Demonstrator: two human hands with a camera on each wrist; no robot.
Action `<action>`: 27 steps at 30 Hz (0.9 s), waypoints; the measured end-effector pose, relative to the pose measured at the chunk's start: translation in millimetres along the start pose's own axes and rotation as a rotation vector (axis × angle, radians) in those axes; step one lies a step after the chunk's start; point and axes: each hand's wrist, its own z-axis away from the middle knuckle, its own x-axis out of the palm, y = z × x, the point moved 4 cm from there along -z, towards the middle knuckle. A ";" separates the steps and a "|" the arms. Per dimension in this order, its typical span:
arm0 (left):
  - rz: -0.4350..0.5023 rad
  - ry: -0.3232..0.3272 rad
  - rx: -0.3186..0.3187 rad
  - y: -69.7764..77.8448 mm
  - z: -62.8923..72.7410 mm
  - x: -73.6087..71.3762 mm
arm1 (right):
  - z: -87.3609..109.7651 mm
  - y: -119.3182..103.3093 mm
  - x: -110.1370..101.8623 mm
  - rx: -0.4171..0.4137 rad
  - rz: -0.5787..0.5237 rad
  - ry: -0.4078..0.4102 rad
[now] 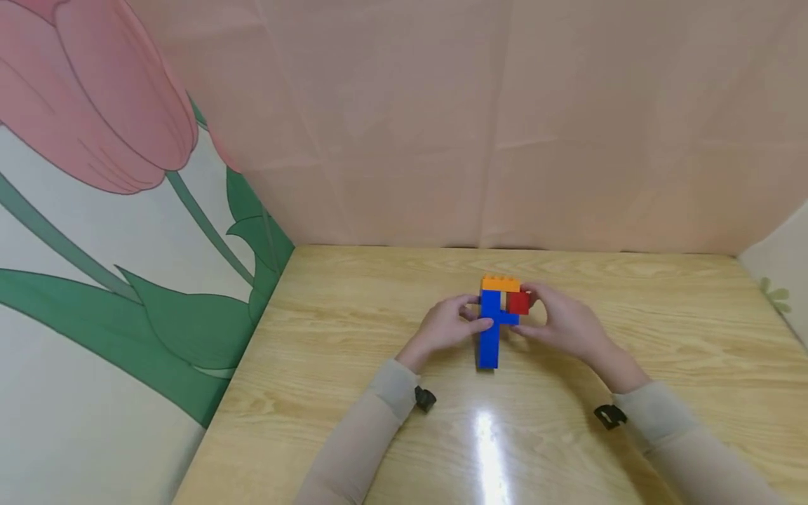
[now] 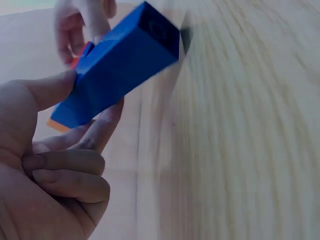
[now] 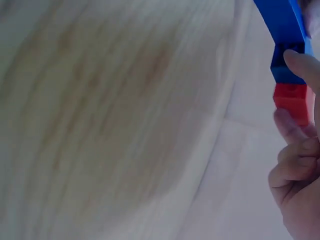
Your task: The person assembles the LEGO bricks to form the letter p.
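Note:
A toy-brick build has a tall blue brick column [image 1: 489, 347], an orange brick [image 1: 501, 283] across its top and a short blue arm [image 1: 510, 319] to the right. My left hand [image 1: 449, 324] pinches the column between thumb and fingers from the left. On the other side, my right hand [image 1: 571, 326] pinches a red brick [image 1: 518, 303] between the orange brick and the blue arm, its thumb at the blue arm. In the right wrist view, the red brick [image 3: 292, 100] lies against the blue part. The column's hollow end [image 2: 161, 31] shows in the left wrist view.
The build is over a wood-grain table [image 1: 315, 315]. A pink cloth backdrop [image 1: 404, 140] rises behind the table's far edge, and a panel with a printed tulip [image 1: 107, 98] borders its left side. Light glares off the table [image 1: 489, 449] near the front.

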 end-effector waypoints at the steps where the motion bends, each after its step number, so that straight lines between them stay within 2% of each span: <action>1: -0.020 -0.011 -0.009 -0.7 1.3 0.6 | 0.5 0.5 2.2 0.020 -0.010 -0.026; 7: -0.147 -0.054 0.023 -4.3 6.6 2.9 | 2.3 7.8 19.6 0.104 -0.052 -0.161; 13: -0.223 -0.075 0.018 -6.9 7.3 6.6 | 3.6 15.4 32.6 0.136 -0.102 -0.232; 19: -0.220 -0.083 -0.007 -8.2 7.7 8.2 | 3.8 17.1 37.0 0.148 -0.130 -0.276; 27: -0.186 -0.067 -0.014 -13.7 4.8 7.6 | 4.2 14.8 36.5 0.159 -0.139 -0.285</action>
